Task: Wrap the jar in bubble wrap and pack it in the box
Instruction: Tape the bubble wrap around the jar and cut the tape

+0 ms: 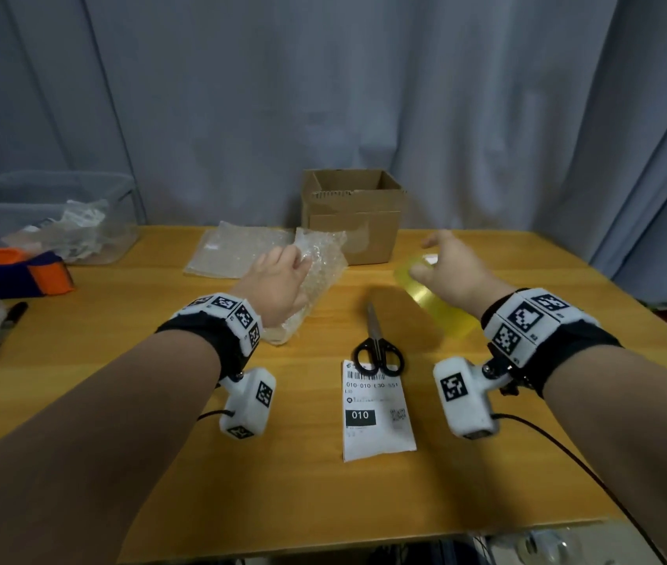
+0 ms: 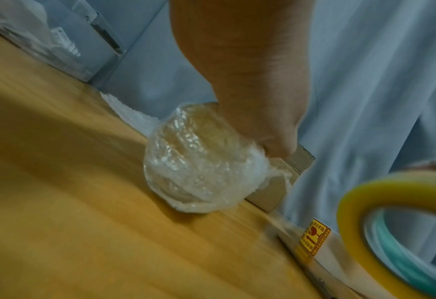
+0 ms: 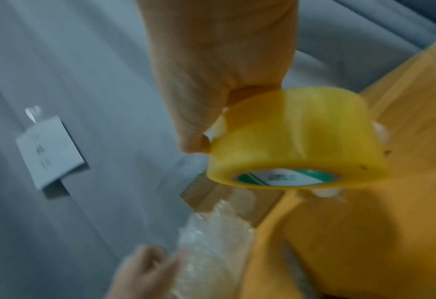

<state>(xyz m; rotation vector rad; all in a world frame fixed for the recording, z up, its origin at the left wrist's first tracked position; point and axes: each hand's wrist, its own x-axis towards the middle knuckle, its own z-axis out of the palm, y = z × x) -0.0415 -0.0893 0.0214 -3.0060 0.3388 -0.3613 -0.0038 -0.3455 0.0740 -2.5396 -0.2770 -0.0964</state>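
While the bubble-wrapped jar [image 1: 310, 279] lies on its side on the wooden table [image 1: 160, 401], it is held down from above by the left hand [image 1: 278, 279], whose fingers are curled over the wrapping; in the left wrist view the bundle [image 2: 199, 161] is seen resting on the tabletop with the thumb pressed against its far end, and the jar itself cannot be made out through the plastic. A roll of yellowish packing tape [image 1: 429, 295] is gripped by the right hand [image 1: 452, 271] and is held above the table to the right of the bundle; in the right wrist view the roll [image 3: 296, 137] is pinched between thumb and fingertips, its green-and-white core facing down. An open cardboard box [image 1: 354, 214] stands at the far edge of the table, just behind the bundle, and a flat sheet of bubble wrap [image 1: 238, 248] is spread to its left. Black-handled scissors [image 1: 378, 344] are laid between the two forearms, their handles overlapping the top of a white shipping label [image 1: 376, 413]. At the far left a clear plastic bin [image 1: 46, 214] with crumpled plastic inside is seen, with an orange and dark blue object [image 1: 14, 273] in front of it and a black marker [image 1: 1, 332] nearer the table's left edge.
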